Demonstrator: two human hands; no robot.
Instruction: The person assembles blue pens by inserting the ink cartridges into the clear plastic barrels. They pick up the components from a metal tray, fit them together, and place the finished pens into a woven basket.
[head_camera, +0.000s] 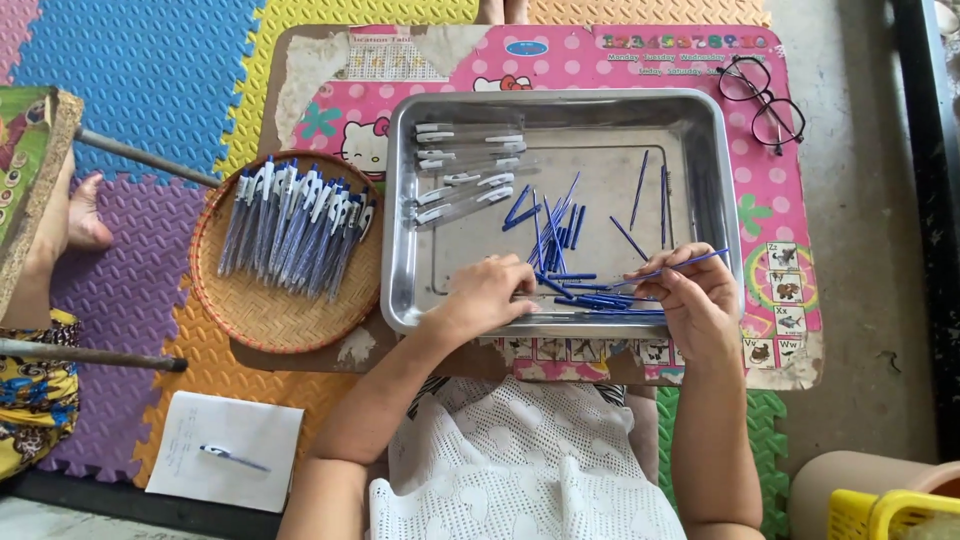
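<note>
Pens are what my hands are busy with, and the finished ones lie in a heap in the round woven basket at the left: a good pile of assembled pens with white clips, lying side by side across its far half. That reads to me as a fair share of the work already done.

Right of the basket, the steel tray sits on the pink table and holds what is left. At its far left a short row of clear empty pen barrels waits, noticeably fewer than the pens in the basket. Loose blue refills lie scattered over the middle and pile up along the near edge, clearly more of them than barrels. So I judge the batch past its midpoint but not finished.

My left hand rests palm down on the near part of the tray, fingers curled over the refills; I cannot tell whether they grip one. My right hand is at the near right corner, thumb and fingers pinched on a single blue refill that points away to the right.

Off the work, a pair of glasses lies at the far right of the table, and one more pen rests on a sheet of paper on the floor mat, near left.
</note>
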